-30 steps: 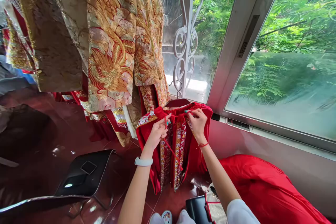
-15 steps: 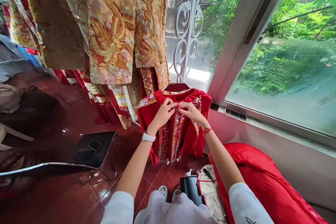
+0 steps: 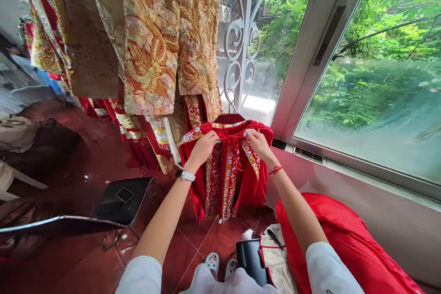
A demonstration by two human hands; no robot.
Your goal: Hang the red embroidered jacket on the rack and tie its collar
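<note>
A red embroidered garment (image 3: pixel 248 179) hangs on a dark red hanger (image 3: pixel 229 118) hooked to the white scrolled window grille (image 3: pixel 241 50). Both my hands are up at its waistband. My left hand (image 3: pixel 204 146), with a white watch on the wrist, pinches one end of a thin red cord (image 3: pixel 230 138). My right hand (image 3: pixel 257 143), with a red string bracelet, pinches the other end. The cord runs taut between them across the top of the garment.
Gold and red embroidered robes (image 3: pixel 155 50) hang at upper left. A black chair (image 3: pixel 117 202) stands on the glossy red tile floor at left. A red garment bag (image 3: pixel 347 243) lies at lower right, with a black bag (image 3: pixel 253 257) beside my feet.
My hands came together at the waistband, then drew apart with the red cord pulled taut between them. The cord no longer dangles down the front of the garment.
</note>
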